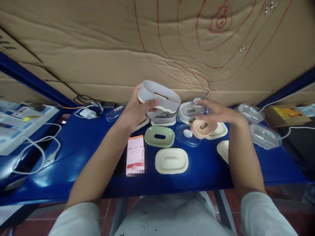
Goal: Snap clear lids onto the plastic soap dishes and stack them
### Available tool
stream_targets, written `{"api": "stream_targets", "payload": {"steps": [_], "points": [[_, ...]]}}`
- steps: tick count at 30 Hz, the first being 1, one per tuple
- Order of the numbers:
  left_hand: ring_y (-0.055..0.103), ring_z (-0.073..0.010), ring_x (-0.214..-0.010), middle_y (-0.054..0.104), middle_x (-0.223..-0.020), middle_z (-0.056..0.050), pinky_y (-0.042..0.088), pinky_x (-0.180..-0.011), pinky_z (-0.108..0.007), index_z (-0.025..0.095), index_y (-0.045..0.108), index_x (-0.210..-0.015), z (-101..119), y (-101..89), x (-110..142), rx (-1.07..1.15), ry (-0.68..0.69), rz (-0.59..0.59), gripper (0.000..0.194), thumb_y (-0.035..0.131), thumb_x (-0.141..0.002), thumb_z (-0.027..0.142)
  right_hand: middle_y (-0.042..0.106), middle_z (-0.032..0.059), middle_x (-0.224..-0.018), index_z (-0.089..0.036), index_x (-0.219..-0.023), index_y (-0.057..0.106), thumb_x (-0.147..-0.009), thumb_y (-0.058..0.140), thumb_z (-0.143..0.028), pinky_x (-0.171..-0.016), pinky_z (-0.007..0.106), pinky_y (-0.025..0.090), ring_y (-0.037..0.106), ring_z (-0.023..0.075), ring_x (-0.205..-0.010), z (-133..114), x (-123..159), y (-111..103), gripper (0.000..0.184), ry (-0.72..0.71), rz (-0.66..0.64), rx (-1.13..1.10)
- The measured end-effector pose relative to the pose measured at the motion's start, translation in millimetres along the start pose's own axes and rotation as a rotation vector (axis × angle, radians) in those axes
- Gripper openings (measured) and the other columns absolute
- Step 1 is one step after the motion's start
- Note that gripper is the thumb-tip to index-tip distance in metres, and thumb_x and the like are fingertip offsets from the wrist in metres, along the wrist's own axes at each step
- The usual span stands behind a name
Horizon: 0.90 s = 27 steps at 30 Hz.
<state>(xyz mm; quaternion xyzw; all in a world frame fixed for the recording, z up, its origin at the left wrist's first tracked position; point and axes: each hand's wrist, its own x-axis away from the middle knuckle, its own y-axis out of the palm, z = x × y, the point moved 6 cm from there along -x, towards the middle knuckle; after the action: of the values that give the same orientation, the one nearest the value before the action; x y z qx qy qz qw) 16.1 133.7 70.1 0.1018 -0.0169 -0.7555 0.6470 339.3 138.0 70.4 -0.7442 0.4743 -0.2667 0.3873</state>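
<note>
My left hand (141, 111) grips a grey oval soap dish (159, 98) with a slot in its floor and a cream base under it. It is raised and tilted above another grey soap dish (163, 118) on a cream base. My right hand (213, 110) has thumb and fingers around a clear plastic lid (205, 104) beside a grey slotted piece (192, 110); the exact contact is partly hidden. Below it lies a peach slotted dish (203, 127). Nearer me are a green slotted dish (159, 137) and a cream base (171, 160).
A phone (135, 155) showing a timer lies left of the cream base. Clear lids (265, 135) are at the right, near a cardboard box (286, 114). A charger (88, 112) with cables sits at the left. A cardboard wall (98, 72) stands behind the blue table (81, 154).
</note>
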Motion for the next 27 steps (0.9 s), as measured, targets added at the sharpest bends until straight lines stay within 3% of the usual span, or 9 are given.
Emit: {"api": "stream_targets", "payload": {"steps": [3, 6, 11, 14, 16, 18, 22, 25, 27], "points": [[0.068, -0.0317, -0.127, 0.066, -0.136, -0.005, 0.062, -0.084, -0.040, 0.034, 0.050, -0.141, 0, -3.0, -2, -0.057, 0.001, 0.018, 0.081, 0.094, -0.074, 0.046, 0.068, 0.0117, -0.146, -0.032, -0.147, 0.067, -0.079, 0.089, -0.057, -0.120, 0.067, 0.050, 0.063, 0.0438, -0.139, 10, -5, 9, 0.076, -0.040, -0.018, 0.046], [0.067, -0.0341, -0.129, 0.066, -0.134, -0.006, 0.064, -0.082, -0.039, 0.031, 0.047, -0.143, -6, -1.5, -3, -0.060, 0.008, 0.049, 0.089, 0.096, -0.071, 0.048, 0.065, 0.0111, -0.153, -0.033, -0.154, 0.061, -0.083, 0.087, -0.056, -0.123, 0.066, 0.048, 0.060, 0.0420, -0.145, 0, -5, 12, 0.079, -0.114, -0.021, 0.064], [0.069, -0.0372, -0.129, 0.068, -0.134, -0.009, 0.066, -0.077, -0.037, 0.029, 0.046, -0.146, -15, 17.0, 6, -0.061, -0.048, 0.019, 0.098, 0.100, -0.067, 0.051, 0.047, 0.0049, -0.174, -0.038, -0.170, 0.043, -0.095, 0.078, -0.065, -0.134, 0.061, 0.035, 0.045, 0.0361, -0.160, -63, 7, 2, 0.087, -0.317, 0.129, -0.029], [0.065, -0.0373, -0.135, 0.067, -0.140, -0.010, 0.067, -0.090, -0.044, 0.030, 0.044, -0.149, -11, 29.1, 14, -0.080, -0.032, -0.046, 0.100, 0.099, -0.070, 0.057, 0.055, 0.0041, -0.169, -0.036, -0.165, 0.053, -0.102, 0.073, -0.057, -0.133, 0.056, 0.038, 0.049, 0.0321, -0.158, -101, 10, 11, 0.069, -0.488, 0.171, -0.097], [0.063, -0.0365, -0.139, 0.066, -0.144, -0.010, 0.064, -0.101, -0.046, 0.030, 0.044, -0.149, -7, 32.1, 16, -0.087, 0.032, -0.069, 0.102, 0.100, -0.069, 0.059, 0.063, 0.0048, -0.161, -0.035, -0.158, 0.062, -0.108, 0.066, -0.051, -0.130, 0.052, 0.043, 0.056, 0.0296, -0.153, -113, 7, 22, 0.053, -0.541, 0.182, -0.130], [0.064, -0.0359, -0.138, 0.066, -0.144, -0.010, 0.063, -0.104, -0.046, 0.030, 0.044, -0.149, -6, 30.5, 14, -0.092, 0.082, -0.058, 0.103, 0.100, -0.068, 0.061, 0.067, 0.0050, -0.157, -0.033, -0.152, 0.068, -0.112, 0.059, -0.048, -0.128, 0.050, 0.045, 0.059, 0.0279, -0.150, -114, 1, 31, 0.044, -0.552, 0.196, -0.167], [0.070, -0.0358, -0.127, 0.070, -0.136, -0.011, 0.067, -0.088, -0.043, 0.029, 0.045, -0.149, -14, 25.1, 7, -0.053, 0.030, -0.034, 0.099, 0.099, -0.070, 0.058, 0.074, 0.0036, -0.145, -0.030, -0.138, 0.075, -0.113, 0.052, -0.055, -0.119, 0.045, 0.051, 0.067, 0.0277, -0.137, -97, -14, 41, 0.042, -0.458, 0.209, -0.283], [0.069, -0.0366, -0.130, 0.067, -0.143, -0.011, 0.068, -0.081, -0.038, 0.031, 0.046, -0.152, -14, 18.9, 1, -0.045, 0.036, -0.026, 0.102, 0.101, -0.068, 0.051, 0.080, 0.0040, -0.122, -0.025, -0.126, 0.077, -0.109, 0.051, -0.070, -0.102, 0.040, 0.057, 0.074, 0.0282, -0.116, -74, -21, 32, 0.055, -0.316, 0.319, -0.340], [0.067, -0.0378, -0.133, 0.062, -0.150, -0.012, 0.068, -0.079, -0.037, 0.032, 0.044, -0.153, -11, 9.1, -3, -0.076, 0.072, 0.015, 0.105, 0.101, -0.067, 0.052, 0.080, 0.0050, -0.118, -0.023, -0.124, 0.076, -0.107, 0.050, -0.076, -0.099, 0.039, 0.057, 0.074, 0.0283, -0.110, -63, -21, 21, 0.062, -0.259, 0.388, -0.304]]}}
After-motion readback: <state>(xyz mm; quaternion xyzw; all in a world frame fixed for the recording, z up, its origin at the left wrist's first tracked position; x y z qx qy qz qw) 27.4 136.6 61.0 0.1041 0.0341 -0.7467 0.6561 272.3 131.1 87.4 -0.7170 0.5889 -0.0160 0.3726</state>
